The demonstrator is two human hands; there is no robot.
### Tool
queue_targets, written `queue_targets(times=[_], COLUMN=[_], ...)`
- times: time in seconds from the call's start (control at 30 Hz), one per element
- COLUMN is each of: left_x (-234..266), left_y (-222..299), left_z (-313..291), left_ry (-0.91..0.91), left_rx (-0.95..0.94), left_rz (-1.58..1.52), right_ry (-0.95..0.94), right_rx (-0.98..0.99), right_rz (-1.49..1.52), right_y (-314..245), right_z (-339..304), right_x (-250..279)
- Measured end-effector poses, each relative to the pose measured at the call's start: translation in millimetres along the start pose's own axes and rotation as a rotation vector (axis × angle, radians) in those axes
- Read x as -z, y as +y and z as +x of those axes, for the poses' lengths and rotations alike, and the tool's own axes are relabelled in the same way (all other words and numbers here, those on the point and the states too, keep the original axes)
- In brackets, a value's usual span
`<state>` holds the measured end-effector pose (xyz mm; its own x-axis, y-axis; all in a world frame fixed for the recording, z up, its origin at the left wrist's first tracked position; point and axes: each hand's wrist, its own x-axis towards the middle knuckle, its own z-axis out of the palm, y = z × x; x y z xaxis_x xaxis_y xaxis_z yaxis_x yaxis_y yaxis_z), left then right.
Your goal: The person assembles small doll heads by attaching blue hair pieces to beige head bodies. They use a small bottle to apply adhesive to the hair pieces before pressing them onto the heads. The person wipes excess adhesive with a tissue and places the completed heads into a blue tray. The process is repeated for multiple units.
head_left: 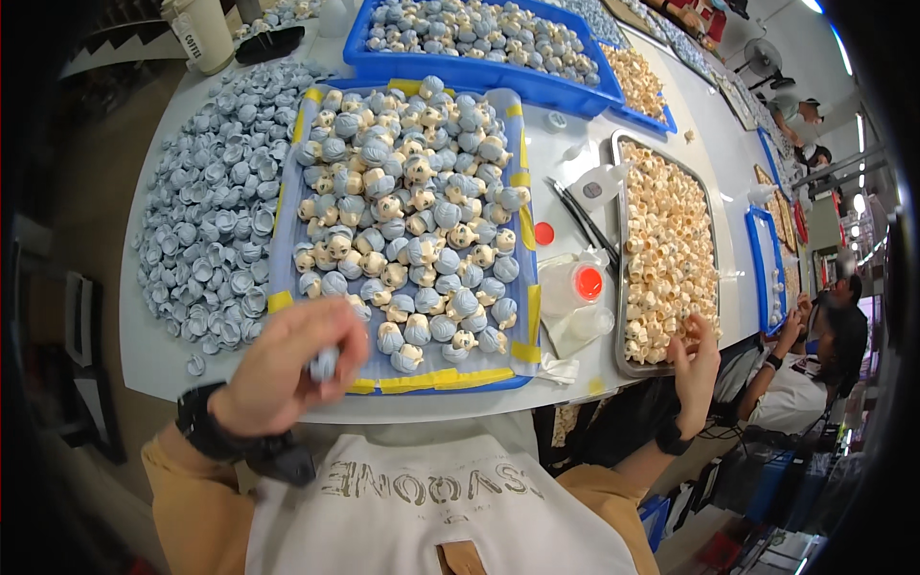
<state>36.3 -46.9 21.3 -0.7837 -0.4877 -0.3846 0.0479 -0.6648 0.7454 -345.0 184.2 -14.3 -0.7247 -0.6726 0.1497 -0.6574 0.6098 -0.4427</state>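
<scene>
A white table [163,355] carries a wide heap of loose grey-blue caps [206,206] on its left, a blue tray [280,287] packed with small cream figures wearing those caps in the middle, and a metal tray [616,249] of bare cream figures on the right. At the table's near edge, just in front of the blue tray, the left hand [287,369] is clenched around one small cap [324,364], a rounded, pale grey-blue piece peeking out between the fingers. The right hand [697,369] is held up with fingers spread and empty, just beside the metal tray's near corner.
</scene>
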Motion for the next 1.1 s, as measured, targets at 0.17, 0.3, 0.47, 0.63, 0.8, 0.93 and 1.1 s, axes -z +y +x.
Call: queue_targets(times=[0.17,0.3,0.47,0.63,0.8,0.93,1.1], left_x=[1,2,-12,-7,2,-16,-17], left_y=[-26,-38,-33,-41,-42,-40,-36], left_z=[-11,1,-2,-6,-4,3,6], left_ry=[-0.102,-0.156,-0.083,-0.148,-0.315,-0.388,-0.369], left_rx=[0.096,0.091,0.017,-0.105,-0.03,-0.048,-0.246], left_rz=[-0.327,-0.488,-0.228,-0.137,-0.085,0.249,0.539], right_ry=[0.077,0.112,0.065,0.091,0.362,-0.249,-0.232], right_rx=[0.019,0.028,-0.044,0.048,0.098,0.945,0.885], right_rz=[0.087,0.003,0.072,0.035,0.199,0.936,0.952], right_y=[16,14,11,14,-103,-193,-220], right_z=[9,14,22,23,-21,-52,-59], right_x=[-2,-4,-6,-2,6,-49,-72])
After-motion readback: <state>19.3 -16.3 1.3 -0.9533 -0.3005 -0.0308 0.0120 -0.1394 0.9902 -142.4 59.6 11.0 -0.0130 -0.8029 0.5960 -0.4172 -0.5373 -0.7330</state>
